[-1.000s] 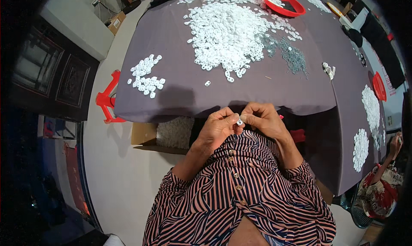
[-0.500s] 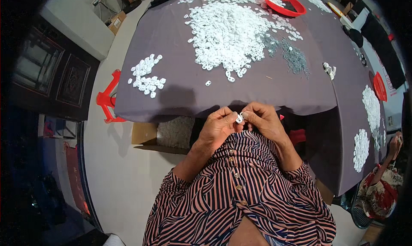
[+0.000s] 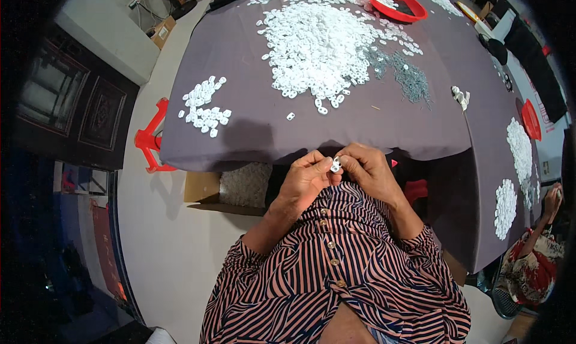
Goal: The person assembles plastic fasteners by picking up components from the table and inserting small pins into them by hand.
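Observation:
My left hand [image 3: 307,179] and my right hand [image 3: 371,169] meet just below the near edge of the purple-grey table [image 3: 252,128]. Between their fingertips they pinch one small white plastic piece [image 3: 336,164]. A big heap of the same white pieces [image 3: 318,44] lies on the table ahead. A small batch of white pieces [image 3: 205,106] sits at the table's left end. A patch of thin dark metal pins [image 3: 411,80] lies right of the heap. Two loose white pieces [image 3: 290,116] rest near the front edge.
A red bowl [image 3: 396,1] stands at the far side. An open cardboard box [image 3: 231,188] of white pieces sits on the floor under the table's edge. A red stool [image 3: 153,137] stands left. Another person [image 3: 540,248] sits at the right by more white heaps [image 3: 519,152].
Both hands stay together at the table's edge; the fingers shift slightly around the small white piece. Nothing on the table has moved.

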The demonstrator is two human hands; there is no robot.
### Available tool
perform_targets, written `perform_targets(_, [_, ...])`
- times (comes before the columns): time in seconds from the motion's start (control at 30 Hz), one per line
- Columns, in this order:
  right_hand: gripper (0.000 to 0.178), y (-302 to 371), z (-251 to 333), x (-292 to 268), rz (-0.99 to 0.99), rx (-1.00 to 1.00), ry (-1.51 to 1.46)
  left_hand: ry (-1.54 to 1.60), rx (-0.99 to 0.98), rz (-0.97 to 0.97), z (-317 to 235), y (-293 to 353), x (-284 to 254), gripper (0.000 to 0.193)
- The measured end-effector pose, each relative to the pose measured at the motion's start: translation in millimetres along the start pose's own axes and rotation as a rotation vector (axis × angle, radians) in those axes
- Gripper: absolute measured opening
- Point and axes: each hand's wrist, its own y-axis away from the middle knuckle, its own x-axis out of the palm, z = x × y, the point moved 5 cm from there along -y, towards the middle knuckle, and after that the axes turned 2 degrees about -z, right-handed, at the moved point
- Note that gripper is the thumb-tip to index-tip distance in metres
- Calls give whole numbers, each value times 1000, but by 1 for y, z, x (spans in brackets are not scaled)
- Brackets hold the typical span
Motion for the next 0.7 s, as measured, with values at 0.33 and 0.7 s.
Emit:
perform_targets(0.33, [12, 1, 5, -2, -62, -194, 99, 122, 16, -43, 3, -1, -1, 11])
perform_targets(0.7, [15, -2, -17, 2, -1, 46, -226, 71, 3, -38, 8, 1, -3, 11])
